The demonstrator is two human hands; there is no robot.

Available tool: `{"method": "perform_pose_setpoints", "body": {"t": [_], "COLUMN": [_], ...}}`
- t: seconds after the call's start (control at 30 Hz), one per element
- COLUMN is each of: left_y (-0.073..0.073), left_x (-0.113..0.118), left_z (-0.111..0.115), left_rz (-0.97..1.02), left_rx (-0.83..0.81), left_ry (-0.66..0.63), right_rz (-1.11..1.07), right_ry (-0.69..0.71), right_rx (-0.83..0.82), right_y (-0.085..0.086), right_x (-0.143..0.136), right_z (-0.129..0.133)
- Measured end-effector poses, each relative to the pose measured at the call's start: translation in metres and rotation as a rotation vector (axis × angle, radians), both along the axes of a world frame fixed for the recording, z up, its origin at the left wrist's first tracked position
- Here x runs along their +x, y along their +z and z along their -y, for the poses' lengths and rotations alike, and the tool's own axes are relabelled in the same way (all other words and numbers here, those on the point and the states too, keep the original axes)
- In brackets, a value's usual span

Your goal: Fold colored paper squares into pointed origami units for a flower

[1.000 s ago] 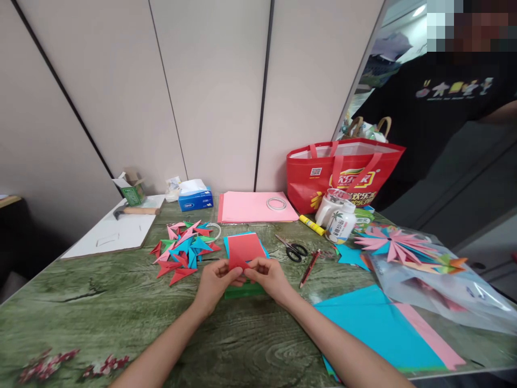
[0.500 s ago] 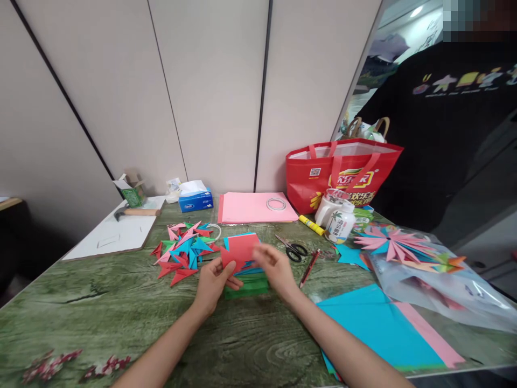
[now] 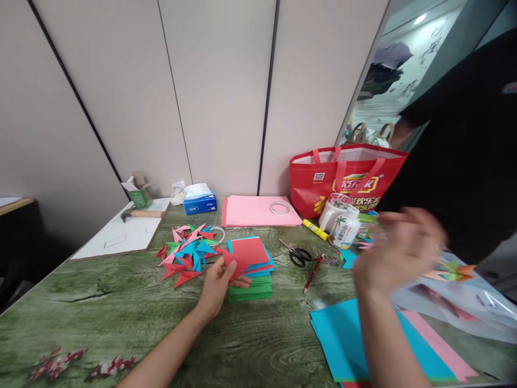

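Between the thumb and fingers of my left hand (image 3: 220,283) is a folded red paper piece (image 3: 239,264), held at the near left edge of a paper stack. The stack of small paper sheets (image 3: 249,248) has a red sheet on top, with blue below and green paper (image 3: 250,291) at its near side. My right hand (image 3: 398,250) is raised at the right, above the plastic bag and the large blue sheets (image 3: 339,339); motion smears its fingers. Left of the stack lies a pile of folded paper pieces (image 3: 189,253) in red, pink, blue and green.
Scissors (image 3: 297,253), a red pencil (image 3: 314,274) and a yellow glue stick (image 3: 315,229) lie right of the stack. Behind are a white bottle (image 3: 344,227), a red bag (image 3: 307,186), pink sheets (image 3: 250,211) and a tissue box (image 3: 201,203). A person in black stands at the right.
My right hand has left the red paper and swung up to the right. My left hand still holds the piece. The person at the right has shifted, and the view has moved slightly.
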State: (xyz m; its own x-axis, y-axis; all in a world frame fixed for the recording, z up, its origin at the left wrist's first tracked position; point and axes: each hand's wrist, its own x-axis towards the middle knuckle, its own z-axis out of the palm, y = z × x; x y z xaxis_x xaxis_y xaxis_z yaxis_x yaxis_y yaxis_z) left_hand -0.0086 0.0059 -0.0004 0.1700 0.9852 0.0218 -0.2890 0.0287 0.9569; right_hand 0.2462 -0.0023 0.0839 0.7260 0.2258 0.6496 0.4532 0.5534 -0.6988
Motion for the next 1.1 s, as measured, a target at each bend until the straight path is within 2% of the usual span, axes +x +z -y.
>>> {"method": "perform_pose_setpoints", "body": {"t": [0.03,0.1,0.13,0.2,0.27,0.37,0.53,0.73,1.0,1.1], "left_y": [0.0,0.001,0.001,0.002,0.003,0.004,0.004,0.005,0.001,0.002], "left_x": [0.0,0.0,0.0,0.0,0.0,0.0,-0.001,-0.005,-0.006,-0.007], "left_z": [0.001,0.002,0.002,0.003,0.003,0.003,0.001,0.0,-0.001,-0.002], "left_rz": [0.001,-0.008,-0.018,-0.04,-0.072,-0.113,-0.156,-0.075,-0.001,0.006], "left_rx": [0.001,-0.001,-0.006,-0.013,0.0,0.025,-0.016,-0.086,-0.139,-0.168], "left_ry": [-0.009,-0.013,-0.014,-0.024,-0.04,-0.087,-0.11,-0.115,-0.092,-0.13], "right_rz": [0.095,0.318,0.357,0.338,0.261,0.049,-0.061,-0.118,-0.201,-0.251], "right_ry": [0.192,0.692,0.857,1.052,1.141,1.233,1.281,1.274,1.407,1.497], "right_rx": [-0.134,-0.476,-0.583,-0.694,-0.728,-0.755,-0.818,-0.724,-0.734,-0.774], "right_y": [-0.011,-0.038,-0.052,-0.077,-0.094,-0.102,-0.101,-0.102,-0.095,-0.097], "right_x": [-0.022,-0.063,-0.079,-0.103,-0.112,-0.111,-0.105,-0.107,-0.105,-0.102], "right_z": [-0.004,-0.01,-0.011,-0.012,-0.012,-0.012,-0.012,-0.01,-0.007,-0.009]}}
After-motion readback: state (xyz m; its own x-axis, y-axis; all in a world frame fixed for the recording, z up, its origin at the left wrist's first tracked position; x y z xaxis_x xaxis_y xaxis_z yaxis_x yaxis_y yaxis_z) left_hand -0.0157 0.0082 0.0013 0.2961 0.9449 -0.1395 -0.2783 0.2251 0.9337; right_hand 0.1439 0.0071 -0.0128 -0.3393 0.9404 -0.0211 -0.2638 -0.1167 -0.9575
